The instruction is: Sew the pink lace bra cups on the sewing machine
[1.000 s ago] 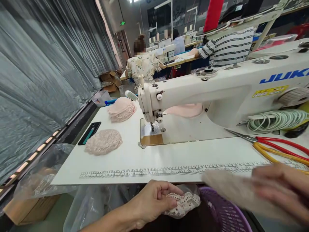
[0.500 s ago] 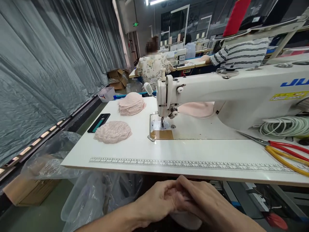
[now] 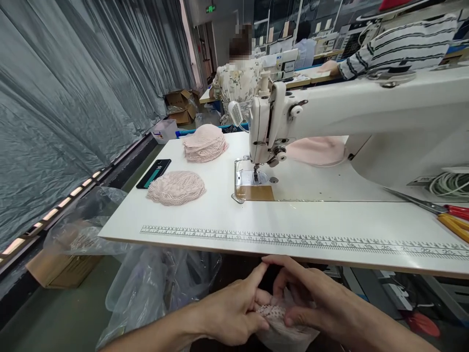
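Observation:
Below the table's front edge, my left hand (image 3: 238,308) and my right hand (image 3: 308,298) grip a pale piece of lace-edged fabric (image 3: 284,330) between them. Its lace border lies between my thumbs, and the lower part hangs down out of view. Beyond my hands stands a white sewing machine (image 3: 330,102), its presser foot (image 3: 256,172) over the metal plate. A pale pink lace piece (image 3: 178,188) lies flat on the table's left side. Behind it sits a stack of pink lace cups (image 3: 205,144). More pink fabric (image 3: 317,149) rests behind the needle area.
The white table (image 3: 205,215) has a printed ruler (image 3: 293,239) along its front. Scissors (image 3: 439,208) lie at the right, and a dark phone (image 3: 154,173) at the left. Plastic bags (image 3: 154,283) and a cardboard box (image 3: 64,269) are below left. Other people work at machines ahead.
My hands have parted slightly and turned, bringing the lace edge of the fabric into sight. The camera view has shifted, so the table sits a little higher and the machine further right.

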A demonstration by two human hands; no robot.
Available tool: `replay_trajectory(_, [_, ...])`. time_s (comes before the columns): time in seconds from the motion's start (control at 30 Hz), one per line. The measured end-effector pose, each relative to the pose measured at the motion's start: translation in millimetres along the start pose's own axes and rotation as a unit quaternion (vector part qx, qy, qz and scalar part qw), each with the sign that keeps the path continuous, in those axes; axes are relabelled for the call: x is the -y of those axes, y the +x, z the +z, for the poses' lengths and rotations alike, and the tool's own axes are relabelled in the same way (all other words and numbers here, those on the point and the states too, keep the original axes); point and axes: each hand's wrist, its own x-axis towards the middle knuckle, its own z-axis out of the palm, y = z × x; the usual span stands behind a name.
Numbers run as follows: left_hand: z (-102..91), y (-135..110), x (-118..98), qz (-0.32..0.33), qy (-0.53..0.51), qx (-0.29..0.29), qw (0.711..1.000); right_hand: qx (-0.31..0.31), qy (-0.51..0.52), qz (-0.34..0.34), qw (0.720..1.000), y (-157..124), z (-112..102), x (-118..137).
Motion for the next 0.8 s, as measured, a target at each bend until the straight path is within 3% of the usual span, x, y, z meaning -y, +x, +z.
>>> replay_trajectory(0.3, [0.5, -7, 6, 0.029, 0.036, -0.005, 0.999, -0.072, -0.145, -0.026, 0.986, -5, 29, -14])
replay_trajectory(0.47, [2.6, -10, 10, 0.039, 0.045, -0.03, 0.998, -0.09, -0.161, -0.026, 0.983, -5, 31, -8])
replay_trajectory(0.57, [3.5, -9, 12, 0.005, 0.03, -0.074, 0.997, -0.052, -0.144, -0.018, 0.988, -2, 26, -2])
replay_trajectory(0.67, [4.3, -8, 9, -0.058, 0.093, -0.148, 0.983, -0.045, -0.161, -0.052, 0.984, 4, 23, 2])
replay_trajectory(0.8, [4.9, -11, 3, -0.065, 0.191, -0.223, 0.954, -0.129, -0.239, -0.152, 0.95, 10, 27, 8])
